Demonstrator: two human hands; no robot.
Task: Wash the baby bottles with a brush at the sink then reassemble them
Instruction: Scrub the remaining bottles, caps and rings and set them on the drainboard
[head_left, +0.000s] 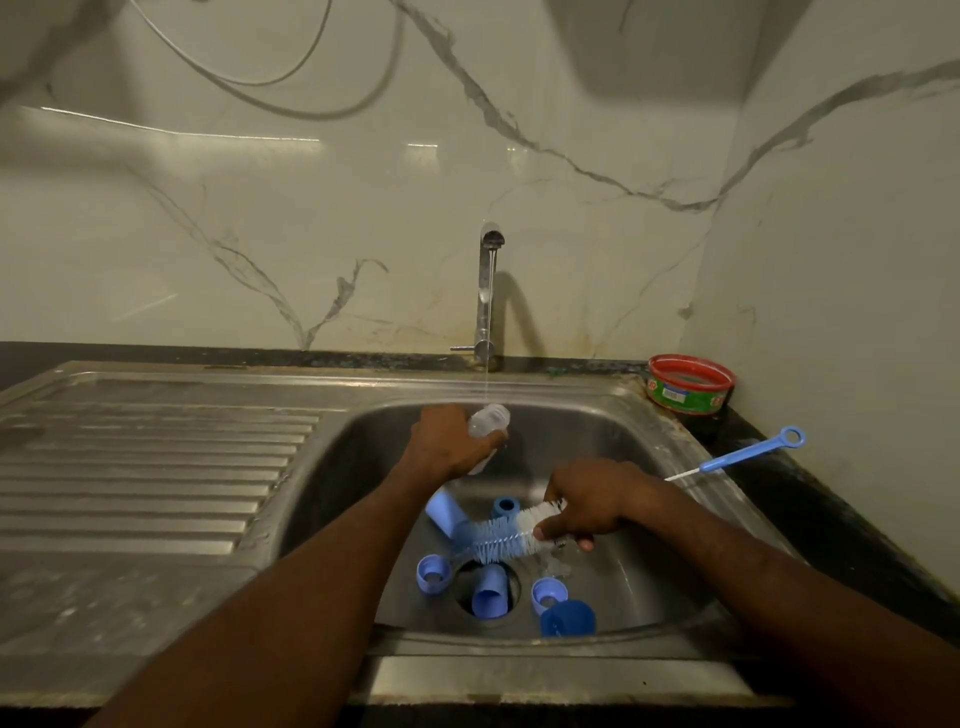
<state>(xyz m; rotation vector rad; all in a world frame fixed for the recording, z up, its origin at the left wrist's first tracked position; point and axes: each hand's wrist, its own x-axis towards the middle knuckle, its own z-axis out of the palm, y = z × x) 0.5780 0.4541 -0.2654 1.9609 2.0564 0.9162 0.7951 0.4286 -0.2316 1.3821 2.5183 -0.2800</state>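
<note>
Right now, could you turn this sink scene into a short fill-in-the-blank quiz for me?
1. The left hand holds a clear bottle under the running ____.
2. The right hand grips a bottle ____ with blue and white bristles.
3. A thin blue brush lies on the counter, ____ of the sink.

Missing words: tap; brush; right

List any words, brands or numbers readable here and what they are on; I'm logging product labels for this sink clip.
Round tub on the counter right of the tap: green and red printed label with a white patch, too small and blurred to read.
Clear bottle in the left hand: no markings can be made out.
Bottle brush, small blue brush, blue caps: no text visible.
</note>
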